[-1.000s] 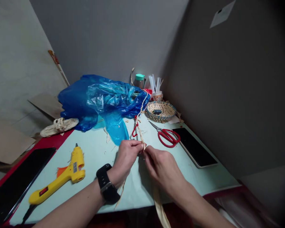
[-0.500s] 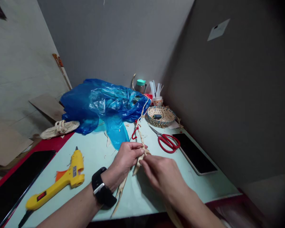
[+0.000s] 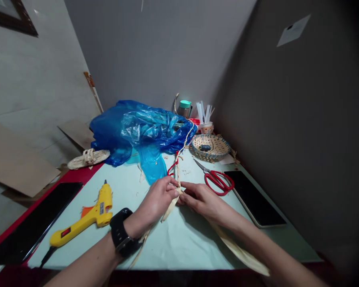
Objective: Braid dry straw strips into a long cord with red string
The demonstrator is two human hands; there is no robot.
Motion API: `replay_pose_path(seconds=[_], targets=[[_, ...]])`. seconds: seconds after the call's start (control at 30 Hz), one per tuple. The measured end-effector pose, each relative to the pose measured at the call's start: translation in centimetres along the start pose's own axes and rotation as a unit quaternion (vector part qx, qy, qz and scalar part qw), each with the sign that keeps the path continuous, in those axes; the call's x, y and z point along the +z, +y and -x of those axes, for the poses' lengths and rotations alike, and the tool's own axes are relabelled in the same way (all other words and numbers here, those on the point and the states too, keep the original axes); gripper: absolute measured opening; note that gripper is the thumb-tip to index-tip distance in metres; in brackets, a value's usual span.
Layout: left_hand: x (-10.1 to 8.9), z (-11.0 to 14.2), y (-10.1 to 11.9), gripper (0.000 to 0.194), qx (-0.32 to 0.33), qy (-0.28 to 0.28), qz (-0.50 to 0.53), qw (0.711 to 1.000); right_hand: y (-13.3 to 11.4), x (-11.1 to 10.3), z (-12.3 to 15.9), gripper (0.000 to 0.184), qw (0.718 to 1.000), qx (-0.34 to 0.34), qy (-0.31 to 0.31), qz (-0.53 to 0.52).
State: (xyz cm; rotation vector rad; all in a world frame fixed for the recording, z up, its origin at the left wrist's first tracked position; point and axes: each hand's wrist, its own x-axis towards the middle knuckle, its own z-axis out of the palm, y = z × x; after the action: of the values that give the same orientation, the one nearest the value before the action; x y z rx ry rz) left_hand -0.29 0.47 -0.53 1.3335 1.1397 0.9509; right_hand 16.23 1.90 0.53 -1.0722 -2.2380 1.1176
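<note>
A thin braided cord (image 3: pixel 185 142) of pale dried plant fibre runs from the blue bag down to my hands. My left hand (image 3: pixel 160 196), with a black watch on its wrist, pinches the cord's lower end. From the other side my right hand (image 3: pixel 202 198) is closed on the same spot, thumb and fingers on the strands. One flat strand (image 3: pixel 170 210) sticks out below the fingers. A long wide fibre strip (image 3: pixel 242 255) trails under my right forearm, and thinner strands hang by my left wrist. Red string (image 3: pixel 172 167) lies against the cord.
A yellow glue gun (image 3: pixel 89 219) lies at left, beside a dark flat device (image 3: pixel 38 219). Red-handled scissors (image 3: pixel 217 179) and a tablet (image 3: pixel 257 203) lie right. At the back are a blue plastic bag (image 3: pixel 137 123), a woven basket (image 3: pixel 212 153), a cup of glue sticks (image 3: pixel 206 127) and a woven sandal (image 3: pixel 88 159).
My right hand has turned and drawn flatter beside the left, its fingers now at the braid. The wide strip shows further out at right. The whole view has shifted slightly.
</note>
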Motion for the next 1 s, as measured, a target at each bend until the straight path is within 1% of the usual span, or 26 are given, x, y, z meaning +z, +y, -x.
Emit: replay_pose_path(seconds=[0.07,0.13,0.2,0.3,0.37,0.5,0.63,0.77,0.87,1.0], targets=[[-0.2,0.1,0.4,0.013,0.009,0.018,-0.062,0.998,-0.2,0.3,-0.1,0.018,0.997,0.008,0.033,0.070],[-0.4,0.2,1.0,0.014,0.013,0.026,-0.114,0.993,-0.3,0.7,-0.2,0.024,0.991,0.014,0.067,0.114],[-0.4,0.4,1.7,0.016,0.016,0.029,-0.167,0.985,-0.3,1.1,-0.2,0.030,0.989,0.012,0.081,0.121],[-0.3,0.8,2.4,0.012,0.023,0.028,-0.229,0.973,0.1,1.2,-0.1,0.028,0.993,-0.003,0.072,0.096],[-0.2,1.0,2.4,0.009,0.027,0.020,-0.233,0.972,0.3,1.2,0.0,0.026,0.993,-0.013,0.075,0.088],[0.1,1.2,1.9,0.008,0.022,0.006,-0.208,0.978,0.8,1.2,0.3,0.023,0.992,-0.018,0.090,0.092],[0.1,1.3,1.6,0.006,0.013,0.012,-0.224,0.975,0.6,1.5,0.4,0.023,0.991,-0.012,0.099,0.085],[0.0,1.7,1.5,0.009,0.039,0.029,-0.254,0.966,0.3,1.3,0.3,0.024,0.996,-0.015,0.082,0.040],[-0.2,1.9,1.5,0.012,0.052,0.038,-0.277,0.959,0.4,1.1,-0.1,0.026,0.995,-0.015,0.094,0.006],[-0.5,1.8,1.6,0.019,0.073,0.042,-0.294,0.952,0.6,1.1,-0.5,0.030,0.994,0.011,0.103,-0.043]])
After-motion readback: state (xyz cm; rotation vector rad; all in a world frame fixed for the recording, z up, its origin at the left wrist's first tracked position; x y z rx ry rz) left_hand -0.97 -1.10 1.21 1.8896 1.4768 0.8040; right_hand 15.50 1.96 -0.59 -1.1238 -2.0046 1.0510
